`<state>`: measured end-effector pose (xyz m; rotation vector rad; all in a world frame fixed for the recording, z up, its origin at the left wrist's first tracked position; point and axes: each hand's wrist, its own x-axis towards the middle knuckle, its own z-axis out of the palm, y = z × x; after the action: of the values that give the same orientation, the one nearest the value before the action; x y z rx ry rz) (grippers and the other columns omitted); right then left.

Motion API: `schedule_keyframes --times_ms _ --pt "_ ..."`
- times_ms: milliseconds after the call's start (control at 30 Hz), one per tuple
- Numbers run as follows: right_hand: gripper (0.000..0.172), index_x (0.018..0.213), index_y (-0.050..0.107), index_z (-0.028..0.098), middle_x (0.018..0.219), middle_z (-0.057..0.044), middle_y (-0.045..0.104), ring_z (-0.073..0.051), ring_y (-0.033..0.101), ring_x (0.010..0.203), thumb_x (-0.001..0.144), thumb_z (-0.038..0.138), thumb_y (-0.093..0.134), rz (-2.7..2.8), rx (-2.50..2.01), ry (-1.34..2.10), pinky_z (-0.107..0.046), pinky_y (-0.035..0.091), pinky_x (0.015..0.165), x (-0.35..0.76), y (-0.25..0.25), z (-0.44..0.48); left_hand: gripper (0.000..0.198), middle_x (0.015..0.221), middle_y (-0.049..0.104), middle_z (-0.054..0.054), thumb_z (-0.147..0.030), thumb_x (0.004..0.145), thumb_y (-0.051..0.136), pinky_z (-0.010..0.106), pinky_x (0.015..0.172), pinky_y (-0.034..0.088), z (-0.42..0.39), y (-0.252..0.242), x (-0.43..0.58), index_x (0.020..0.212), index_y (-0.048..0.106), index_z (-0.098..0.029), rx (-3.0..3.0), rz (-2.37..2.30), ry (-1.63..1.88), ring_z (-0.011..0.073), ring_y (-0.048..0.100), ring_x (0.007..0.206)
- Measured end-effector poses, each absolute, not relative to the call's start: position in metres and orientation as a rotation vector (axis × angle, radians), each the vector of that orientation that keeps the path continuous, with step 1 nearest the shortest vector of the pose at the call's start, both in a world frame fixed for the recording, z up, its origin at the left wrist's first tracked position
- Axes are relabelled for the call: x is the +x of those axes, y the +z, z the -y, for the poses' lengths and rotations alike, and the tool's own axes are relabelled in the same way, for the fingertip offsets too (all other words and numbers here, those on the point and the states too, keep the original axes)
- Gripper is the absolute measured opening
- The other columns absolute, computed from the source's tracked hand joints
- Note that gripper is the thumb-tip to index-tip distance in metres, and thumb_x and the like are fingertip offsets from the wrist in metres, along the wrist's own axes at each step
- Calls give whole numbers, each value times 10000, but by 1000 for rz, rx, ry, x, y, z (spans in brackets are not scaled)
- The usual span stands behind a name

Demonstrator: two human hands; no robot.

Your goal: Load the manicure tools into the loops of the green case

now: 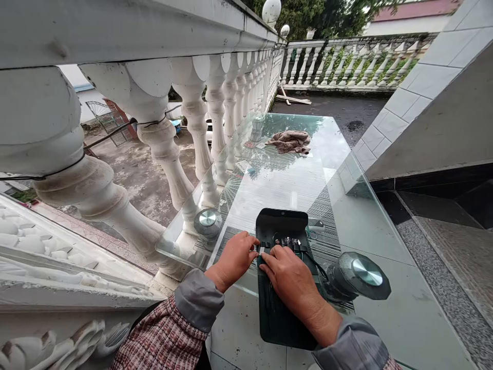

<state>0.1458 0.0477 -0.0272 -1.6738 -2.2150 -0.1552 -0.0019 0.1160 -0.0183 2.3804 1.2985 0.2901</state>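
A dark manicure case [283, 218] lies unfolded on the glass table [358, 210], its flap pointing away from me. Several shiny nail clippers [291, 242] sit in a row of loops across its middle. My left hand [238, 258] pinches the case's left edge beside the loops, thumb and forefinger together. Over the lower half of the case lies my right hand [291, 280], its fingers bent and closed near a small pale piece at the left end of the row. Whatever its fingertips grip is mostly hidden.
Two round metal-topped table supports [208, 222] show at the glass, one left and one right of the case. A crumpled brown cloth [290, 142] lies at the table's far end. A white balustrade [162, 139] runs along the left; a tiled slope [404, 108] rises at right.
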Motion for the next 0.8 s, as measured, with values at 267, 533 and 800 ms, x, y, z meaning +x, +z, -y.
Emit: schedule_keyframes --times_ms 267,533,800 --pt "67 839 640 196 807 -44 548 -172 481 772 807 230 593 2191 -1676 -94 -279 374 651 146 -26 -46 175 889 562 9 -163 812 593 237 781 436 -116 -20 -2 984 600 -195 2395 -1291 290 151 561 874" --pt "144 878 665 211 795 -43 548 -168 460 759 832 169 535 2264 -1615 -58 -281 375 649 148 -22 -43 184 905 566 9 -116 824 555 233 790 418 -114 -12 -3 993 576 -187 2391 -1256 287 150 551 906" --pt "243 944 666 232 831 -40 557 -162 462 779 852 114 474 2239 -1629 90 -263 379 651 152 -20 -42 258 863 536 13 -386 765 677 256 702 402 -103 -3 -13 840 546 -177 2508 -1257 202 176 522 847"
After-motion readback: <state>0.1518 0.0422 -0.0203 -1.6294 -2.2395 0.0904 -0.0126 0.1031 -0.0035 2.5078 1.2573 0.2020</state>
